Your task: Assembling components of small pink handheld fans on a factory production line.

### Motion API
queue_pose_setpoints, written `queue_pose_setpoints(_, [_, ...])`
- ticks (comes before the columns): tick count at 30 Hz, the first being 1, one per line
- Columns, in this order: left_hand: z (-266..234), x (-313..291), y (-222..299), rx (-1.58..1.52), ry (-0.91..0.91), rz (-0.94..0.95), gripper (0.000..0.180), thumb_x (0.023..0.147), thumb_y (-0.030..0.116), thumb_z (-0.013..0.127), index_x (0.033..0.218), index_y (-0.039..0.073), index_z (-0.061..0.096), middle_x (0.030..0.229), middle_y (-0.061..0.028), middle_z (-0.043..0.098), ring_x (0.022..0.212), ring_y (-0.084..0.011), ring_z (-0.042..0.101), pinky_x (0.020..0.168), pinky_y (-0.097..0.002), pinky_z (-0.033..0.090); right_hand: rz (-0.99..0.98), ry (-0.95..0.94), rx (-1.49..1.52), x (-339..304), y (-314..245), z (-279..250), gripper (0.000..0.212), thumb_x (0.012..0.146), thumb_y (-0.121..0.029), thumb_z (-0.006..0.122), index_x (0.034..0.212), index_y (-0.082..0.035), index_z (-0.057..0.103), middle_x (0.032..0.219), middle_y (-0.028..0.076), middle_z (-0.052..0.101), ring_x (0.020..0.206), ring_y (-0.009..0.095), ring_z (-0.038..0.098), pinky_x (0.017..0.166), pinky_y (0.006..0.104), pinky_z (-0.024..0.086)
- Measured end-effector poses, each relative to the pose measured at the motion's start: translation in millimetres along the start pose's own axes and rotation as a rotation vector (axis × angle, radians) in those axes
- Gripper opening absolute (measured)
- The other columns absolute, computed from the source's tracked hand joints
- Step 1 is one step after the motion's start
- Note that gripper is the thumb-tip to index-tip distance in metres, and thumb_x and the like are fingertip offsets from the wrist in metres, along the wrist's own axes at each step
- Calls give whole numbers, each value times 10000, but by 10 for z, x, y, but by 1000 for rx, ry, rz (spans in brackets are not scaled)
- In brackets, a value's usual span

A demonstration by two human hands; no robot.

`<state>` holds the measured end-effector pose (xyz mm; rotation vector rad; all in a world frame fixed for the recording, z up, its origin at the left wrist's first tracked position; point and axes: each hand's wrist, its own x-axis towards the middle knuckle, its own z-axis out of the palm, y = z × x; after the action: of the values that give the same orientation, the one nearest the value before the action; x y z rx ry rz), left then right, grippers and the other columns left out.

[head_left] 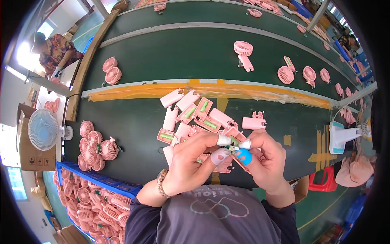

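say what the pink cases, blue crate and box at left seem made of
Pink cases: probably moulded plastic with a satin finish, from their even colour, rounded corners and thin walls.
Blue crate: likely hard plastic, perhaps slightly glossy, from its uniform colour and stiff-looking rim.
Box: seemingly matte cardboard, from its flat brown panels.

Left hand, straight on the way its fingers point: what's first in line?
Probably the small pale part right at the left hand's fingertips, then the covered thumb tip of the right hand; depth between them is unclear.
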<state>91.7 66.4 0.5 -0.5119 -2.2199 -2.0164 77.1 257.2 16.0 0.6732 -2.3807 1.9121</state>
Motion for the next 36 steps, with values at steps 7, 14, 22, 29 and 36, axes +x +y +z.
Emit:
queue_pose_setpoints(7, [-160, 74, -51, 285, -37, 233, 236, 783, -15, 665, 1013, -16, 614, 898, -125, 630, 734, -232, 635, 612, -303, 517, 191, -130, 136, 75, 44, -24, 119, 779, 51, 641, 845, -5, 559, 771, 50, 593, 735, 139, 443, 652, 255, 377])
queue_pose_setpoints(14, [-245, 113, 0, 336, -73, 276, 166, 731, -26, 677, 882, -1, 612, 828, -115, 624, 706, -235, 626, 594, -319, 501, 190, -182, 114, 124, 61, 28, 117, 804, 55, 642, 859, 3, 552, 781, 44, 591, 772, 95, 474, 673, 246, 408])
queue_pose_setpoints(22, [-375, 90, 24, 236, -208, 149, 142, 682, -41, 678, 805, -20, 611, 762, -119, 619, 655, -226, 582, 605, -306, 448, 223, -289, 378, 151, 175, 179, 76, 872, 11, 600, 839, 2, 532, 788, 13, 548, 566, 24, 506, 451, 192, 384])
queue_pose_setpoints(29, [-239, 143, -101, 319, -186, 87, 127, 741, -67, 618, 840, -8, 563, 762, -120, 553, 675, -252, 553, 609, -331, 451, 300, -201, 409, 149, 434, 170, 79, 825, -36, 668, 850, -20, 595, 716, -13, 565, 634, 46, 491, 586, 210, 407])
queue_pose_setpoints(36, [-302, 1120, -726, 503, 8, 138, 156, 842, -38, 557, 989, -11, 602, 839, -104, 608, 787, -163, 608, 704, -290, 483, 144, 243, -367, 421, 1348, -345, 282, 786, -17, 643, 1063, -34, 594, 1077, 101, 567, 957, 215, 551, 774, 313, 463])
